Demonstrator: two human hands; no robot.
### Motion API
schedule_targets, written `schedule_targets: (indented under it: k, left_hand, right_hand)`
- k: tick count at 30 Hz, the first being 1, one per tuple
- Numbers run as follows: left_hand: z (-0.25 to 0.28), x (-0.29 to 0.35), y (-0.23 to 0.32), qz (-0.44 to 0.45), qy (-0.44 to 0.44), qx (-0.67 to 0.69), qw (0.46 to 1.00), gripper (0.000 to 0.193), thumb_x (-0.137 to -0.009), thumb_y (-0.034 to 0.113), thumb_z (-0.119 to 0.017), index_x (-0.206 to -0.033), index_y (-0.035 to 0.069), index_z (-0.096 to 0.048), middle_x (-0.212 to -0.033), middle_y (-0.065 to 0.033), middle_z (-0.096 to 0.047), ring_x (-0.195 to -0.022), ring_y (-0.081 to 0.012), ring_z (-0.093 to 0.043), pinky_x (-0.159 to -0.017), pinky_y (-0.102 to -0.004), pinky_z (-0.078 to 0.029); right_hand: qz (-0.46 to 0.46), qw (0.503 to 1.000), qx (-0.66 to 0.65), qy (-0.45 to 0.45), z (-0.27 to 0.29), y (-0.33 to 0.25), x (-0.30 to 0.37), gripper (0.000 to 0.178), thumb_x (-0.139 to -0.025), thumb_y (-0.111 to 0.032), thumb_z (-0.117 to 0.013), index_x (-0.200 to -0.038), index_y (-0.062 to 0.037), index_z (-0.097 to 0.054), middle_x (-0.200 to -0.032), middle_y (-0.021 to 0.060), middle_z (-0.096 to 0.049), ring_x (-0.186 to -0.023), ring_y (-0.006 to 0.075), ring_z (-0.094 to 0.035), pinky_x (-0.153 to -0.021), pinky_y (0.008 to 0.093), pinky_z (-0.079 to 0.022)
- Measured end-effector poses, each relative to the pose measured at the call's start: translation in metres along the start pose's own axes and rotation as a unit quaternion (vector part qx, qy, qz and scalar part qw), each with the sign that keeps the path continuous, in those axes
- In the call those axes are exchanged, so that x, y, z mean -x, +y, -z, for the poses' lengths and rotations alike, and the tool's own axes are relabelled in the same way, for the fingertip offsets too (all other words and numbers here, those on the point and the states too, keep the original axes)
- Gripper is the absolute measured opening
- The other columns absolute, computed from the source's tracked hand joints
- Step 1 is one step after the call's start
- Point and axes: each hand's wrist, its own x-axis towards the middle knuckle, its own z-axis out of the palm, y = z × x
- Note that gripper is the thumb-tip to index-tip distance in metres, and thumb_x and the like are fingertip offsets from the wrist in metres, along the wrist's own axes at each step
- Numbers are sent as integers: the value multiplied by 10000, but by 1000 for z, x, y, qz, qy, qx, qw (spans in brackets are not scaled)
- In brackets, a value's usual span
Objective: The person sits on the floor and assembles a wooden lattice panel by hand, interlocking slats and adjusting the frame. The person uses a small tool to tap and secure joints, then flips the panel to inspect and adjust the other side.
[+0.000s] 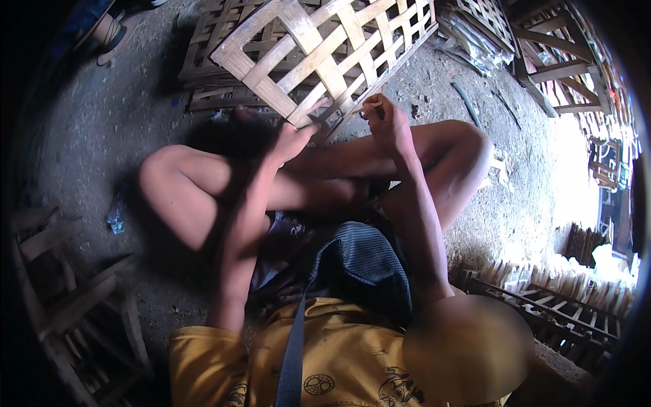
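Note:
A woven lattice panel (pixel 329 71) of flat, pale wood or bamboo strips stands tilted in front of my crossed legs. My left hand (pixel 293 144) is closed at its lower near corner, fingers and thumb around the strip ends there. To the right, my right hand (pixel 386 122) is raised beside the panel's lower edge, fingers curled in a pinch. A thin pale strip (pixel 361 110) shows at those fingertips; its full length is hard to make out. Part of my foot shows behind the panel's near corner.
More lattice panels (pixel 203 51) lie beyond the held one. Wooden frames (pixel 559 68) stand at the far right, near plastic-wrapped strips (pixel 468 47). A slatted rack (pixel 542 298) is at the lower right, a wooden frame (pixel 81 285) at the left. A crumpled wrapper (pixel 116 220) lies on the floor.

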Motion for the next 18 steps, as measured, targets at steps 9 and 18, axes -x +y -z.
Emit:
schedule_targets:
  k: [9, 18]
  left_hand:
    - [18, -17, 0, 37, -33, 108, 993, 553, -894, 37, -561, -1441, 117, -527, -1289, -87, -650, -1173, -141, -594, -992, -290, -459]
    - [29, -25, 14, 72, -51, 238, 967, 573, -908, 119, -564, -1467, 68, -447, -1051, -153, -707, -953, -206, -713, -779, -358, -616]
  right_hand:
    - [11, 982, 127, -138, -2, 14, -6, 253, -858, -165, -568, -1018, -63, -735, -888, 187, -725, -889, 378, -703, -811, 458, -549]
    - [-49, 961, 54, -265, -9, -13, -11, 289, -876, -261, -626, -1075, -95, -753, -1012, 120, -747, -994, 232, -698, -888, 352, -521]
